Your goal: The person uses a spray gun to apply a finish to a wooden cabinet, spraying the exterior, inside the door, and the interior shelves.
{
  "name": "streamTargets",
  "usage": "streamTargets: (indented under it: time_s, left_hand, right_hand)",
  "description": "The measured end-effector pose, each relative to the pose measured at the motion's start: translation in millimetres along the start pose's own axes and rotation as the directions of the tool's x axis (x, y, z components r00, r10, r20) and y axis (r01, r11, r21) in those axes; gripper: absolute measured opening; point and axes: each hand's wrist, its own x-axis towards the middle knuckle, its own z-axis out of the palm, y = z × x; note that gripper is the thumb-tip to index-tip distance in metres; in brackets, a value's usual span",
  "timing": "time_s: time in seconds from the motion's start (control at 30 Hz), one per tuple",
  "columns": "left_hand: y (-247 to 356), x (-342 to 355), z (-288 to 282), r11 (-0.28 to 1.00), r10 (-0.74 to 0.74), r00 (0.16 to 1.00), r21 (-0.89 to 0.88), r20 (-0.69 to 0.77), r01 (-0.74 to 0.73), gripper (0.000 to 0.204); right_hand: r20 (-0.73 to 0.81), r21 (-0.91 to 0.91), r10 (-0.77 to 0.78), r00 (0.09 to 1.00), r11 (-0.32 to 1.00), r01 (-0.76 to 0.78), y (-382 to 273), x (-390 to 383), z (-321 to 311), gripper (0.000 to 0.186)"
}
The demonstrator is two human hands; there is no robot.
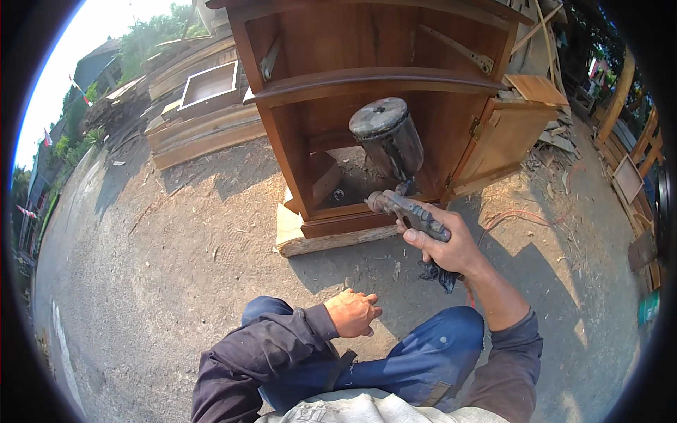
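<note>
My right hand (451, 243) is wrapped round the grip of a paint spray gun (417, 217), whose nozzle points left and forward. Its dark, paint-stained metal cup (392, 141) sits above the gun, tilted, in front of the cabinet's lower opening. Black plastic (443, 276) hangs beneath the grip. Above my bent legs, my left hand (352, 314) is held with its fingers loosely bent and a little apart, holding nothing. Ahead stands a brown wooden cabinet (282, 151), with a shelf across it and its lower right door (504, 148) swung open. The cup hides part of the cabinet's inside.
The cabinet rests on a wooden block (338, 243). An orange hose (518, 215) lies on the ground to the right. Stacked boards (204, 134) and a white-edged drawer or frame (209, 88) are at the far left. Scrap wood lies behind the door; a green container (649, 307) stands far right.
</note>
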Motion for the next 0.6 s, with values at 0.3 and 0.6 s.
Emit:
streamTargets:
  time_s: [0.3, 0.6]
  left_hand:
    - [-14, 26, -3, 0.994, -0.068, 0.997, -0.087, 0.048, 0.072, 0.049]
    - [-17, 17, 1, 0.994, -0.102, 0.988, -0.034, 0.114, 0.106, 0.053]
  right_hand:
    - [0.071, 0.277, -0.305, 0.950, 0.921, 0.275, -26, 28, -52, 0.065]
    - [0.118, 0.176, 0.098, 0.988, 0.977, -0.118, 133, 81, -34, 0.044]
